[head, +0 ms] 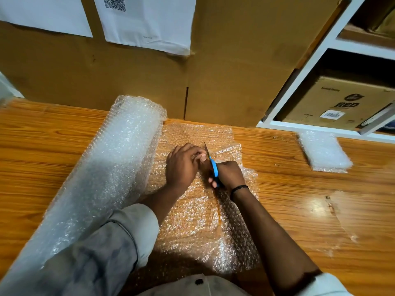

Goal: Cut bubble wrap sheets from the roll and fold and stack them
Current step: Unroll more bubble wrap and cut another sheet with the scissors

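Just behind, cardboard box (235, 71); roll (102, 167) alongside.

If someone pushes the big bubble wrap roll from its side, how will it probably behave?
The roll is a cylinder lying on the smooth table, so it would probably roll readily. Being air-filled film, it likely is light for its size. Its unrolled sheet, joined to it, might drag along.

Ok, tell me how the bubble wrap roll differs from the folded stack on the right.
The roll is a long, thick cylinder; the folded stack is a small flat pad. The roll joins the sheet being cut; the stack lies apart, untouched. Both are clear bubble wrap.
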